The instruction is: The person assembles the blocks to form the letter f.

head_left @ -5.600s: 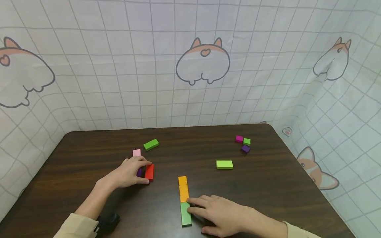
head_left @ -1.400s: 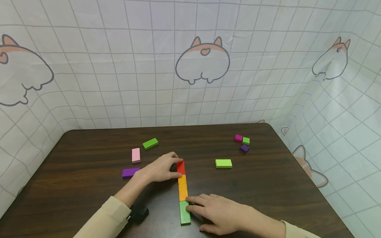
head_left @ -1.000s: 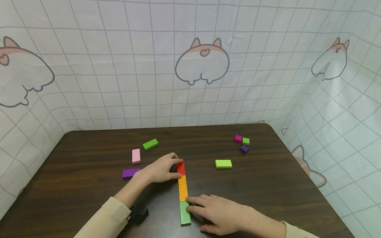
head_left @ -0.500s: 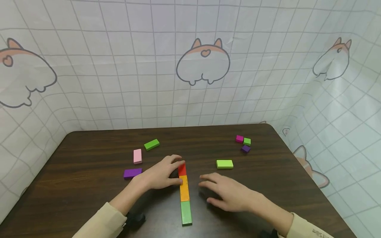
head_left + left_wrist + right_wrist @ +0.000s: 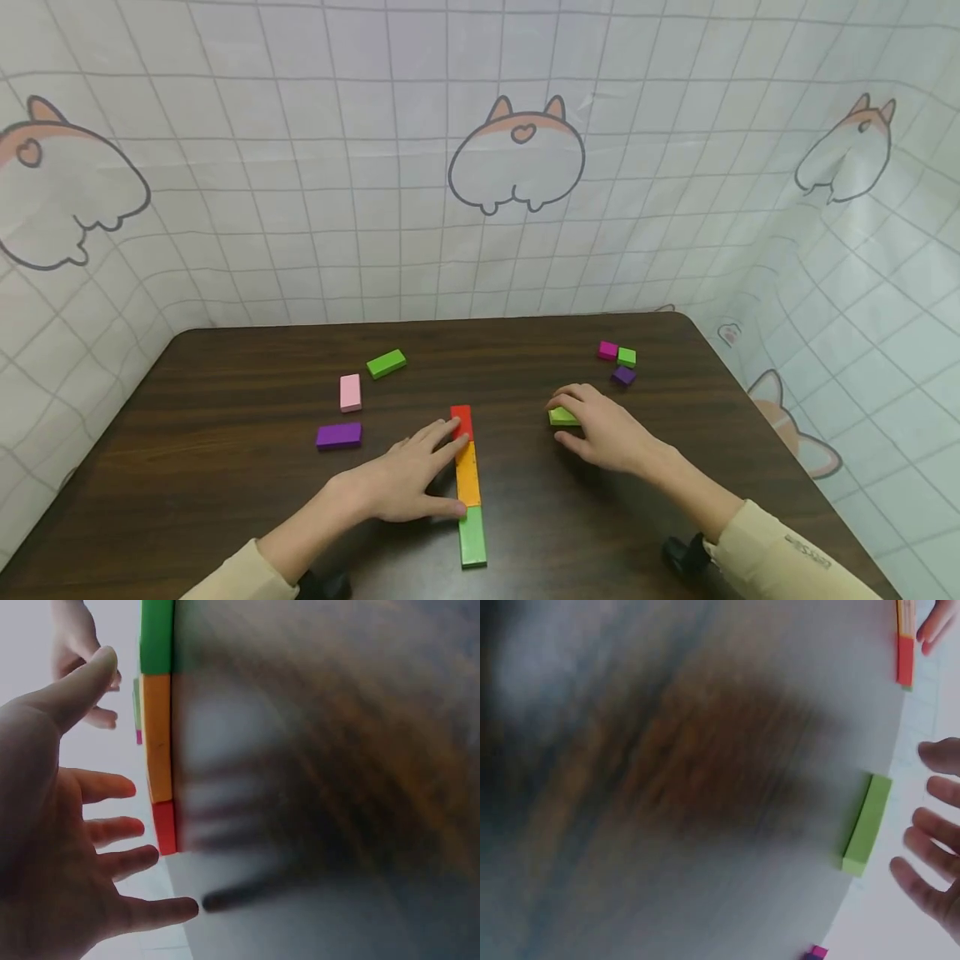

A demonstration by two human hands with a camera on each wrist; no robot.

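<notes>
Three blocks lie end to end in a row: a red block (image 5: 461,412), an orange block (image 5: 467,479) and a green block (image 5: 472,542). Over this row my left hand (image 5: 401,479) spreads its straight fingers, gripping nothing; the left wrist view shows the thumb and fingers beside the blocks, and I cannot tell whether they touch. My right hand (image 5: 611,429) hovers at a lime-green block (image 5: 564,417), thumb on the near side and fingers on the far side. In the right wrist view its fingertips (image 5: 922,814) stand apart from that lime block (image 5: 868,825).
Left of the row lie a purple block (image 5: 339,436), a pink block (image 5: 350,392) and a bright green block (image 5: 386,363). Small magenta (image 5: 608,350), green (image 5: 627,357) and dark purple (image 5: 624,376) cubes sit at the back right. A patterned curtain (image 5: 375,167) hangs behind the table (image 5: 247,400).
My left hand brought the red block to the row's far end, then let go and drew nearer. My right hand left the green block and moved forward and right to the lime one.
</notes>
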